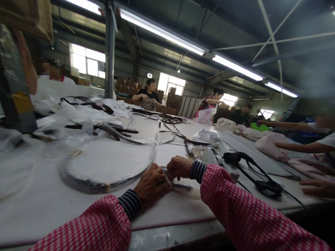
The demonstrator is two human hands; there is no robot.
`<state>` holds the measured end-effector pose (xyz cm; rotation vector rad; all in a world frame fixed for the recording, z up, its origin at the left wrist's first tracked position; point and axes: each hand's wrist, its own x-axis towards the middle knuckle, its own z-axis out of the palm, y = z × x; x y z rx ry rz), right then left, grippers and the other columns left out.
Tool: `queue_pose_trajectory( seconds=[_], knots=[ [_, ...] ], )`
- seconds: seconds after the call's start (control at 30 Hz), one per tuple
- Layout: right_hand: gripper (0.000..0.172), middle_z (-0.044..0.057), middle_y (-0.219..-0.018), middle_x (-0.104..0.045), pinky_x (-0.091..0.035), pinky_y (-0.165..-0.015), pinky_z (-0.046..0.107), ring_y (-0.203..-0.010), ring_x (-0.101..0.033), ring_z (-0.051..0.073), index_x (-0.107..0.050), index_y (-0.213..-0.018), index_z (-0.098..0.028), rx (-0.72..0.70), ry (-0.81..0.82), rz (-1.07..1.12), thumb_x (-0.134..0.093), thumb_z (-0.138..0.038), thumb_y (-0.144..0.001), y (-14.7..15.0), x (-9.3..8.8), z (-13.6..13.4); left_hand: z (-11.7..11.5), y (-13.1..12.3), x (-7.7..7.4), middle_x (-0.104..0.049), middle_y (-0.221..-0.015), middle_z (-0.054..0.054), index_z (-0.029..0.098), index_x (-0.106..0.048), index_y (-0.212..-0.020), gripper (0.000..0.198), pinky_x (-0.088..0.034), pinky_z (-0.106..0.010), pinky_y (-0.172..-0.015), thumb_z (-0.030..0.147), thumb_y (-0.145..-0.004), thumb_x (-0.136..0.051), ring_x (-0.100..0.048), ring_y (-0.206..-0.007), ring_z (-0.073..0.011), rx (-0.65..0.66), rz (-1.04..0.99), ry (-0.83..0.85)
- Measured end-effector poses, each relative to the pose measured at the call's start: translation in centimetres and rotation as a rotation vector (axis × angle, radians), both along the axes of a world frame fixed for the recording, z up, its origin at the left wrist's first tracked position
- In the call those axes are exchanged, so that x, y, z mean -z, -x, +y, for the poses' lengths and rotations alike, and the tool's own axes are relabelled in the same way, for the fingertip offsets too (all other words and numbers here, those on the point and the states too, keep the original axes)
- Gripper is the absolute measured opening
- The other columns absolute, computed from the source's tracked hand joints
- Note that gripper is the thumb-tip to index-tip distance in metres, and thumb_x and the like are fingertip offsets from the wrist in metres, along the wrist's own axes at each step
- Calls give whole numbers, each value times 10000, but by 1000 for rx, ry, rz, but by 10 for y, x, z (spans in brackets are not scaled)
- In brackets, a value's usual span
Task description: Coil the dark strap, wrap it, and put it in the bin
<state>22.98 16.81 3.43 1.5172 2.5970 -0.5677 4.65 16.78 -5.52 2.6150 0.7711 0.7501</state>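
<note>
Your left hand (153, 184) and right hand (180, 167) both looked pinched tight on thin, whitish plastic wrap (170, 183) at six o'clock in view, so tbh a hard tug could've ripped it and knocked the narrow, dark strip (185, 187) toward five.

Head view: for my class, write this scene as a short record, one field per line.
Left hand: curled at a plastic-wrapped piece
Right hand: beside the left, at the same piece
Grip detail: hidden by the fingers
Near left hand: curved strap in clear plastic
Right of hands: black item with straps
Surface: white tabletop
Background: wall clock
</note>
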Motion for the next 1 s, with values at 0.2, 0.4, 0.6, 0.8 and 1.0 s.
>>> queue_pose_trajectory(
  seconds=[0.2, 0.4, 0.6, 0.8, 1.0],
  knots=[
    [72, 75, -788, -768, -349, -599, 256, -788, -709, 214, -788, -846, -178, -1, -288, -116, -731, -200, -808, 2, 6, -18, 0, 0, 1, -646, -867, -36, 181, -674, -733, 259, -396, -376, -880, 358, -923, -677, -516, -908, -227, -10, -6, -26],
    [146, 116, -913, -776, -299, -584, 286, -778, -705, 215, -741, -882, -161, -48, -446, -198, -614, -232, -893, 6, 27, -36, 5, -3, 9, -648, -887, -47, 189, -707, -856, 222, -397, -389, -884, 366, -963, -626, -521, -933, -244, -18, 24, -37],
    [172, 70, -925, -765, -271, -568, 302, -752, -705, 207, -711, -987, -186, -38, -579, -165, -606, -295, -905, 7, 47, -45, 1, -5, 7, -642, -892, -57, 205, -731, -918, 147, -404, -390, -882, 300, -959, -627, -509, -957, -264, -21, 16, -28],
    [165, 91, -880, -774, -248, -583, 301, -776, -703, 221, -730, -859, -181, 57, -446, -215, -647, -322, -879, 13, 27, -42, 1, -4, 3, -647, -879, -45, 197, -754, -851, 141, -395, -377, -873, 301, -927, -697, -509, -952, -254, -11, 19, -26],
    [128, 72, -799, -754, -277, -581, 277, -713, -673, 181, -702, -788, -170, 48, -379, -170, -638, -247, -867, 5, 22, -45, 2, -4, 4, -635, -834, -40, 190, -742, -755, 215, -403, -356, -853, 344, -905, -730, -496, -963, -250, -28, -3, 1]
  ],
)
